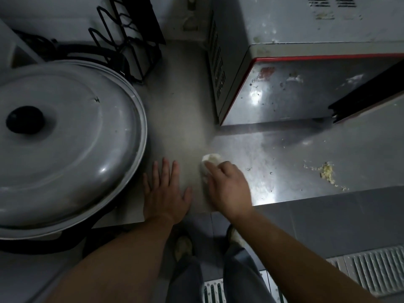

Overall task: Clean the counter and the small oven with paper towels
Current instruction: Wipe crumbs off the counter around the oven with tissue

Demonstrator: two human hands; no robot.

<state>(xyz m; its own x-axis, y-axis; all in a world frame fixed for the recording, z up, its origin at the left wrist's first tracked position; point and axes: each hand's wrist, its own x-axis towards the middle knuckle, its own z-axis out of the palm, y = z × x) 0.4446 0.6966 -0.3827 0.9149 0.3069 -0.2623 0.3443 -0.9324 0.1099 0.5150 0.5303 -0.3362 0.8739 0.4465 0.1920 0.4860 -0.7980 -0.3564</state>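
We look down on a grey worktop (179, 119) with both of our bare hands at its near edge. Our left hand (165, 193) lies flat on the surface, its fingers (165, 169) straight and slightly spread, holding nothing. Just beside it, our right hand (227, 189) curls its fingers over a crumpled wad of paper towel (209, 161) and presses it onto the worktop; the white wad sticks out past the fingertips, toward the back. The right hand looks a little blurred.

To the right of the wad, well apart from it, a yellowish smear of food crumbs (326, 174) lies on the shiny part of the worktop, with smaller specks scattered around it. Behind that stands the small oven (284, 88), a metal box with a red-trimmed front edge, vent slots on its left side and spots and splashes on its door and top. We cannot see inside it.

On the left sits a large round pot under a domed metal lid (72, 145) with a black knob (24, 119); the lid is on, so its contents are hidden. Behind the pot stands a black wire rack (129, 38). Below the worktop edge we see our grey trousers and the floor tiles.
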